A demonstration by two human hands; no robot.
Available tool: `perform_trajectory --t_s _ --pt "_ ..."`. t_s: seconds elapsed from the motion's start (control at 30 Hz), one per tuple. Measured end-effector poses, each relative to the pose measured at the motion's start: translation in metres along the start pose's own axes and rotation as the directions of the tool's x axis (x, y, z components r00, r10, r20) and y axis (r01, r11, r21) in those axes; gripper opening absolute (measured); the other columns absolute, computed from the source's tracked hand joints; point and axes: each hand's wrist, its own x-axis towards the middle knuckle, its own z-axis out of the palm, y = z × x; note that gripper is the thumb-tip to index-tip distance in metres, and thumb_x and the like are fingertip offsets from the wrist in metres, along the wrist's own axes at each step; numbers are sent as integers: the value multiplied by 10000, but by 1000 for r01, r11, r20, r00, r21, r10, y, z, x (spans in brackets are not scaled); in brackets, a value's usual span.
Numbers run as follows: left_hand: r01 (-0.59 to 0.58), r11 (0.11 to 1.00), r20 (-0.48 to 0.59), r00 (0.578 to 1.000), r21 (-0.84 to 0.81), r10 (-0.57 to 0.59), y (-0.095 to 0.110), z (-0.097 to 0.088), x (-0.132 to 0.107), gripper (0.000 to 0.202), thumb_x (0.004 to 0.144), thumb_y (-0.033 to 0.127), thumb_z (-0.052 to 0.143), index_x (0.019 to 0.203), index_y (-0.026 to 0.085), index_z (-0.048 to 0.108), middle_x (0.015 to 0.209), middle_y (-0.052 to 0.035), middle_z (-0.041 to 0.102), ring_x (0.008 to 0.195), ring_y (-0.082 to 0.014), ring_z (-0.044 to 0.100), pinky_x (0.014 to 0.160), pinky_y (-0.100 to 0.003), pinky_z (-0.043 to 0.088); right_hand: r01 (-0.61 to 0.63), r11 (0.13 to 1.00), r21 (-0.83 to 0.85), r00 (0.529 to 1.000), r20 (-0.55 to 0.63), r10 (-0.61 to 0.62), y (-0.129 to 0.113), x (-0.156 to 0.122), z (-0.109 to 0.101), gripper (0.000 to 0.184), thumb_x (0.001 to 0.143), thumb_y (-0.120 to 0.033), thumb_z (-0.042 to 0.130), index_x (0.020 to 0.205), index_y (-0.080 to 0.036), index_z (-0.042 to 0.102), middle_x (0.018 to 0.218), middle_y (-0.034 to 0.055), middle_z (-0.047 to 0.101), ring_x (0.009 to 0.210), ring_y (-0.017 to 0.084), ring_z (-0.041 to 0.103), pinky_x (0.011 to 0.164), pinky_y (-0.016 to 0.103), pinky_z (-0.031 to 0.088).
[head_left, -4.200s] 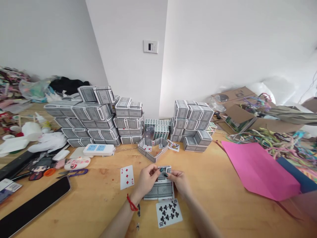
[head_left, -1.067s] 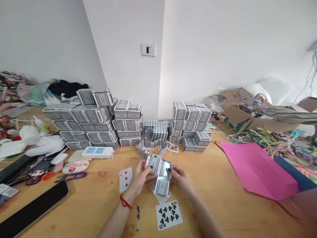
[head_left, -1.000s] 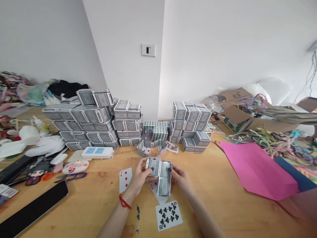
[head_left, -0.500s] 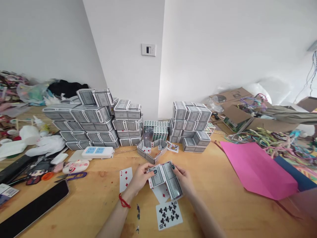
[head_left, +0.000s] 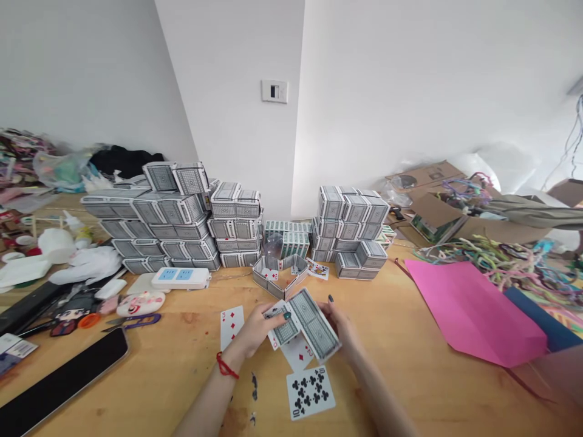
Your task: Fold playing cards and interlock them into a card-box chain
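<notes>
My left hand (head_left: 257, 331) is closed on a playing card piece (head_left: 283, 326) with a grey patterned back, its thumb pressed on top. Joined to or touching that piece is a longer folded card piece (head_left: 315, 325), tilted to the right. My right hand (head_left: 340, 328) is beside its right edge, thumb raised off the surface and fingers partly hidden. Under the pieces lies a two of diamonds (head_left: 298, 353), partly covered. A ten of clubs (head_left: 311, 393) is face up nearer me, and a three of diamonds (head_left: 231, 325) lies left, partly behind my left hand.
Beyond my hands stands a ring of folded cards (head_left: 280, 282). Stacked card blocks rise at left (head_left: 177, 233) and right (head_left: 350, 224). A power strip (head_left: 181, 278), scissors (head_left: 136, 320) and phone (head_left: 68, 382) are at left; pink paper (head_left: 473, 309) and yarn (head_left: 501, 267) at right.
My right thumb has lifted off the longer card piece, and that hand has shifted slightly right. The longer piece has turned and shows more of its back. My left hand keeps its grip.
</notes>
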Motion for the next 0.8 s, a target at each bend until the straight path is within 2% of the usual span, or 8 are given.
perform_trajectory --t_s 0.1,0.2,0.27,0.33,0.43,0.5,0.63,0.8 --pt "-23 974 -113 994 -225 -3 5 -1 1 213 634 175 665 842 130 650 766 -70 698 671 -199 642 612 -287 496 63 978 -198 989 -123 -88 3 5 -4 418 658 -538 538 801 -165 662 758 58 683 707 220 616 655 309 461" --pt "-77 905 -104 994 -418 36 10 -6 2 233 661 142 629 893 118 633 807 -88 695 719 -213 651 641 -305 510 118 855 -505 980 -80 -183 4 3 -2 383 670 -495 552 834 -163 652 808 74 674 705 212 597 663 317 452" --pt "-117 867 -117 991 -484 68 10 -10 4 252 667 114 614 919 114 625 804 -81 695 711 -196 653 639 -282 513 121 707 -696 978 -39 -206 3 -4 4 396 661 -467 581 907 -164 647 898 96 656 799 229 580 709 325 437" --pt "-147 850 -148 986 -506 82 9 -13 5 268 675 95 603 942 119 616 784 -66 695 667 -170 651 601 -251 514 166 491 -855 964 37 -261 4 -13 13 514 567 -422 682 1020 -190 613 1005 95 614 974 265 506 814 345 387" --pt "-177 855 -170 980 -488 107 6 -14 7 362 679 73 598 1033 145 575 812 -58 692 672 -159 651 570 -230 516 117 219 -969 982 80 -171 8 -26 26 888 384 -383 778 1208 -267 468 1145 83 530 1044 322 429 837 407 341" --pt "-189 868 -158 979 -459 129 6 -12 6 468 679 63 597 1124 183 515 877 -60 685 736 -174 654 599 -248 528 68 113 -991 991 54 -119 12 -29 32 960 366 -326 785 1248 -290 408 1185 80 490 1052 332 414 828 405 334" --pt "-212 878 -105 977 -429 184 10 -8 0 633 700 67 576 1254 287 363 1022 -53 643 877 -201 632 700 -325 538 -44 87 -995 996 -51 -69 17 -28 36 816 536 -186 657 1288 -243 343 1179 87 490 1063 296 416 811 365 333" --pt "-216 881 -98 976 -420 192 13 -8 -3 722 690 77 585 1298 324 285 1049 -42 625 904 -203 624 744 -351 534 -117 146 -982 991 -124 -46 14 -23 28 548 583 -102 558 1111 -226 487 1011 50 587 997 257 469 760 323 331"
